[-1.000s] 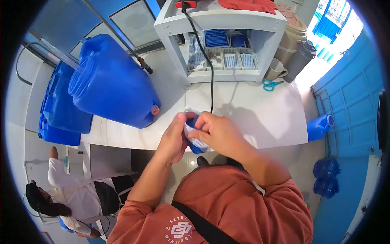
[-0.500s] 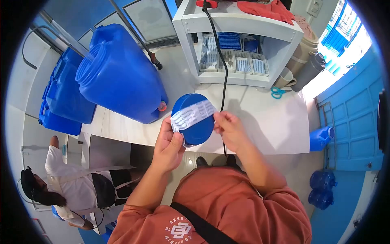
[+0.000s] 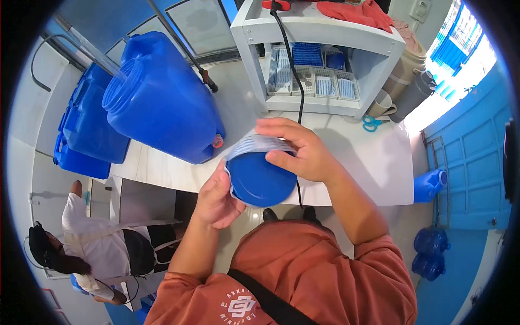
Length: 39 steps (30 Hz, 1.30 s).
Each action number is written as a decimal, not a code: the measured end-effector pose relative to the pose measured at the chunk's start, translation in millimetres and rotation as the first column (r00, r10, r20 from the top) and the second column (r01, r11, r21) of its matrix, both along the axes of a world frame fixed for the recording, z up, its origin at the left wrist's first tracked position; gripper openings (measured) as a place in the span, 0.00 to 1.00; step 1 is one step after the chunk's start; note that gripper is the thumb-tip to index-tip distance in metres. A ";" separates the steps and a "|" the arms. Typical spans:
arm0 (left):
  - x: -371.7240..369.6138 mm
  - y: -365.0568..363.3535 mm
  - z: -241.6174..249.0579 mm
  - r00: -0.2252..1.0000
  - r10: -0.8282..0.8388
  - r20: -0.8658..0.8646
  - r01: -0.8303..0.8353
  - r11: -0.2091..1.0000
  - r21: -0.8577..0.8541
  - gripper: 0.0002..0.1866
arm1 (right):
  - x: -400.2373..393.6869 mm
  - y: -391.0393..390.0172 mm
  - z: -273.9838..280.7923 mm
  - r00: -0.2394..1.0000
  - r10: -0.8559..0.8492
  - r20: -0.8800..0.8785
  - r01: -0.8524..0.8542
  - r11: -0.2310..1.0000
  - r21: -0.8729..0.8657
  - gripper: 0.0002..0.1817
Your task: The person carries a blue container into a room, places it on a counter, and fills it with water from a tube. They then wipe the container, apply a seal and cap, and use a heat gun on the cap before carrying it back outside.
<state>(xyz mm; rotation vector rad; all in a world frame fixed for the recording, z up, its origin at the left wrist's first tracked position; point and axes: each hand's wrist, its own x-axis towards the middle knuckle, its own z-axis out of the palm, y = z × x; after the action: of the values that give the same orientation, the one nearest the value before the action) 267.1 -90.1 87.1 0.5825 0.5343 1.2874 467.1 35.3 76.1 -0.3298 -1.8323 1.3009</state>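
Observation:
A round blue lid is held in front of me above the table's near edge. A white plastic strip with printed lines lies along its far rim, and a pale edge of it runs down the left side. My left hand grips the lid from the left and below, with some fingers hidden under it. My right hand is at the upper right, its thumb on the lid's top and its fingers curved over the strip at the far rim.
Large blue water jugs stand at the left, one under a clear pipe. A white shelf holds small baskets. A black cable hangs across it. Teal scissors lie beside a mug. Another person is at the lower left.
My right hand has moved up and left over the far rim. The strip, which crossed the lid's top, now sits along the far rim. The lid has tilted and come slightly nearer.

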 end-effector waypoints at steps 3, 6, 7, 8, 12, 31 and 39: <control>2.8 -2.6 -1.3 0.990 -0.138 0.000 0.138 0.989 0.055 0.34 | -0.8 8.5 3.9 0.990 0.124 0.070 -0.105 0.966 -0.237 0.17; 3.3 -1.1 0.3 0.990 -0.141 -0.016 0.141 0.989 0.038 0.37 | 7.0 13.5 9.0 0.949 0.282 0.138 -0.175 0.841 -0.512 0.15; 2.8 -2.1 -2.8 0.988 -0.151 0.004 0.151 0.988 0.013 0.38 | 6.5 12.0 7.9 0.949 0.282 0.138 -0.176 0.841 -0.512 0.15; 2.5 -2.5 -4.6 0.987 -0.162 0.023 0.162 0.987 -0.013 0.39 | 5.6 9.0 5.6 0.960 0.263 0.101 -0.176 0.840 -0.513 0.17; 5.8 -0.1 -3.0 0.936 -0.193 0.293 0.204 0.979 -0.008 0.37 | 9.5 14.9 2.9 0.942 0.290 0.166 -0.096 0.710 -0.697 0.24; 13.3 0.9 20.0 0.948 0.154 0.278 -0.151 0.988 -0.031 0.32 | 29.8 -2.1 62.7 0.910 -0.369 0.190 0.196 0.785 0.587 0.23; -19.4 -32.3 9.2 0.958 0.177 0.226 -0.201 0.975 0.091 0.32 | 6.4 218.3 161.7 0.490 -0.828 0.272 0.711 0.560 0.424 0.28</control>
<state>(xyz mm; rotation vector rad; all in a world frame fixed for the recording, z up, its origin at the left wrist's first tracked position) 247.6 -122.3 96.3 0.4851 0.3428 1.5509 473.5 253.5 237.8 -1.2547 -1.8032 0.3201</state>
